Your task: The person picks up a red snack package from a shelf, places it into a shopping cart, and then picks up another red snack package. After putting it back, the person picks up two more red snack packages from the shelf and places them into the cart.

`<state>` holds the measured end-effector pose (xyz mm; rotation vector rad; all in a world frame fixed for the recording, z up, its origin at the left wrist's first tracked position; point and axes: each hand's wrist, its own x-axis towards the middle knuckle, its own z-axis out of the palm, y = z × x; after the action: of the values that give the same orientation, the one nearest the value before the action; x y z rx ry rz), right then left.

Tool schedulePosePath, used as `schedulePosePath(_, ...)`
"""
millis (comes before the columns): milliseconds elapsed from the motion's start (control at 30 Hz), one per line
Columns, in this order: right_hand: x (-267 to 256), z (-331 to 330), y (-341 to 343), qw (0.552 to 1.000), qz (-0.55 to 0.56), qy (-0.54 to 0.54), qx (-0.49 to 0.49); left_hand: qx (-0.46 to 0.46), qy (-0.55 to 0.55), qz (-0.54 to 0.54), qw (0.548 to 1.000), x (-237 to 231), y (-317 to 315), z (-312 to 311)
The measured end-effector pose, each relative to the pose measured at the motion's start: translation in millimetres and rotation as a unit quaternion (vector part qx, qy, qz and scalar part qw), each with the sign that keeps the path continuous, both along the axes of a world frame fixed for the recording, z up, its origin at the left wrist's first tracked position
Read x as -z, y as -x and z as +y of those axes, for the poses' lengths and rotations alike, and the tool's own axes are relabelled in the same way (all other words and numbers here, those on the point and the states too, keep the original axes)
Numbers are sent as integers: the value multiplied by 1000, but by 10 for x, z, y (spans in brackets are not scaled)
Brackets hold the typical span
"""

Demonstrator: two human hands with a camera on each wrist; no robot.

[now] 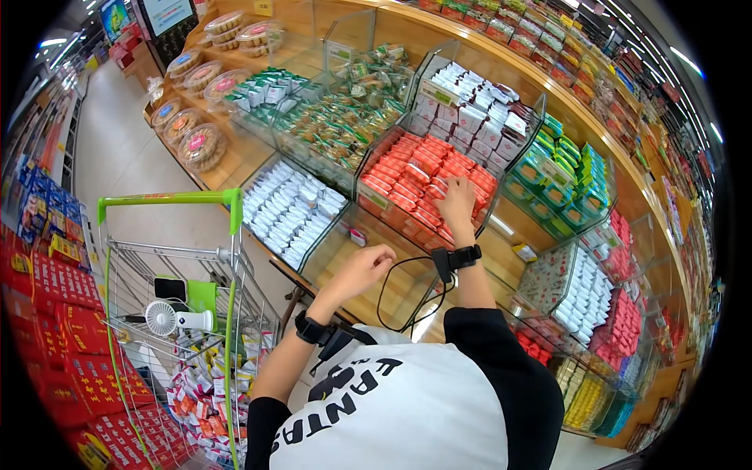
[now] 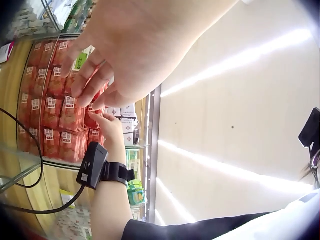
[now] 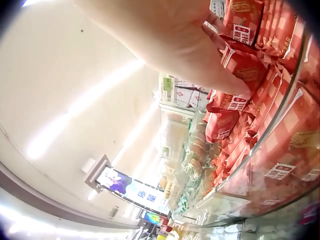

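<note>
My right hand [image 1: 457, 202] is down in a clear bin of red snack packets [image 1: 392, 168]. In the right wrist view its thumb lies across the front of one red packet [image 3: 245, 67], with the fingers round the far side, pinching it. My left hand [image 1: 362, 270] hangs loosely curled and holds nothing, in front of the bins and left of the right forearm. The left wrist view shows its relaxed fingers [image 2: 92, 77] overlapping the stacked red packets.
White packets [image 1: 290, 207] fill a bin on the left; green-wrapped snacks [image 1: 345, 117] lie behind it. Green packs [image 1: 560, 176] stand to the right. A cart [image 1: 172, 200] at left holds many packets and a small fan [image 1: 162, 319]. A black cable [image 1: 384, 294] loops between the wrists.
</note>
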<state>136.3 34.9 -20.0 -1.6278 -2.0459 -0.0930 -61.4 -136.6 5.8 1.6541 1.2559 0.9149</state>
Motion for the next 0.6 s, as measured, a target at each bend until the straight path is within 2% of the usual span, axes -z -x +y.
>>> schedulePosePath(200, 15, 59, -35, 997, 6, 71, 20, -15, -10, 5, 1000, -67, 52, -66)
schedulePosePath(400, 35, 98, -58, 999, -20, 29, -24, -50, -32, -2, 998, -44, 105, -180)
schedulePosePath(600, 80, 107, -25, 1000, -20, 5, -21, -107, -30, 21, 994, -93, 224, -445)
